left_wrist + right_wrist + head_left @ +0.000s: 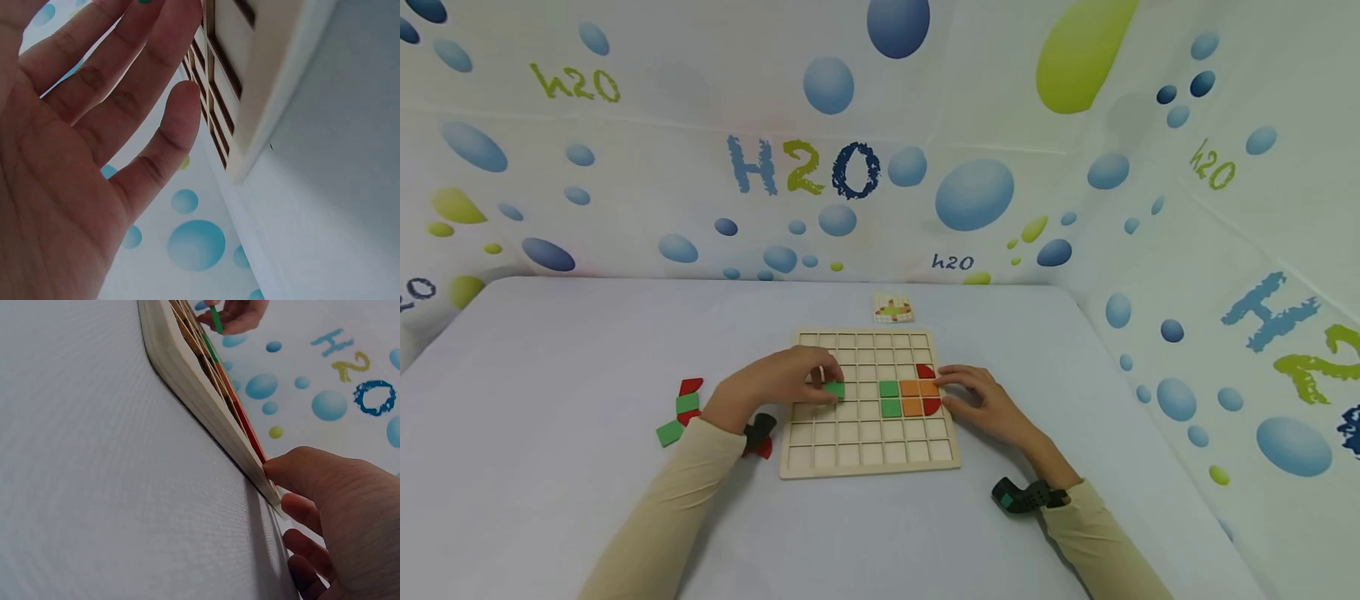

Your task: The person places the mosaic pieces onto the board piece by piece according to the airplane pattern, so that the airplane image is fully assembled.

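Note:
My left hand (784, 379) pinches a green square tile (835, 389) between thumb and fingers, over the left part of a wooden grid board (868, 475). In the right wrist view that hand holds the tile tilted up on edge, above the board. At the board's right edge rests my right hand (992, 406), its fingers loosely bent and the thumb (294, 469) touching the rim beside a red piece. Two green squares (889, 389), several orange squares (912, 407) and red rounded pieces (925, 371) sit in the grid's cells on the right side.
Left of the board lie loose green tiles (669, 432) and red pieces (691, 386), some partly hidden by the left forearm. Behind the board lies a small pattern card (893, 309). Printed cloth (700, 183) hangs behind the white table (565, 350).

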The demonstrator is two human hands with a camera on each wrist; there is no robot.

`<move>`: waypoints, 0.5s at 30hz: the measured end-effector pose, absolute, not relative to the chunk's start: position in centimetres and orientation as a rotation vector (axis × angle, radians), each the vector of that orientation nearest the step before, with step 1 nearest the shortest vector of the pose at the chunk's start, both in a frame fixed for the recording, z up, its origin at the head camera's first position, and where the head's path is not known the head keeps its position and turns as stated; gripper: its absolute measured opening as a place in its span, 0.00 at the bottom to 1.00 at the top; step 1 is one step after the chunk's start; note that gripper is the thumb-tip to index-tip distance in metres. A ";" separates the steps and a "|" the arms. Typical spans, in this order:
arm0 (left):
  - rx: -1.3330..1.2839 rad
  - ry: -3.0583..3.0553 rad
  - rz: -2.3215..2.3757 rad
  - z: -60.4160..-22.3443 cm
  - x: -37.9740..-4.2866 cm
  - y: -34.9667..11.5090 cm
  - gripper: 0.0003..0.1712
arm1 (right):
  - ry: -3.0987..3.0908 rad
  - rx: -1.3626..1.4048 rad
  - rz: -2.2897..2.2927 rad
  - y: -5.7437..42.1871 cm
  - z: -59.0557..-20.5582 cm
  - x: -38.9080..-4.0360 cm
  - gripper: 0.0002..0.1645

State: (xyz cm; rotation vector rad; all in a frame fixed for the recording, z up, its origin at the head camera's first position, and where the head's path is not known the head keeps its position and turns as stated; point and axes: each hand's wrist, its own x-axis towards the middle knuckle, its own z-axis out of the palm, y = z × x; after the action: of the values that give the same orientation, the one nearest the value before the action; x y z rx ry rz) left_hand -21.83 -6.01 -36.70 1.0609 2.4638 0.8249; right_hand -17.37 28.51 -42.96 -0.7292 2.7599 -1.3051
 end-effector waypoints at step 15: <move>1.070 2.457 0.803 -37.0 -22.4 -4.3 0.14 | 2.758 -0.810 -1.311 28.8 -42.8 -17.5 0.19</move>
State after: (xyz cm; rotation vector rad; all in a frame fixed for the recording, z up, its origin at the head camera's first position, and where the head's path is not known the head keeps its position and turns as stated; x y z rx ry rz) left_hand -22.39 -4.29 -37.02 1.0697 2.4569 0.8027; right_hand -17.49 28.85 -42.80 -0.8096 2.7583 -1.3108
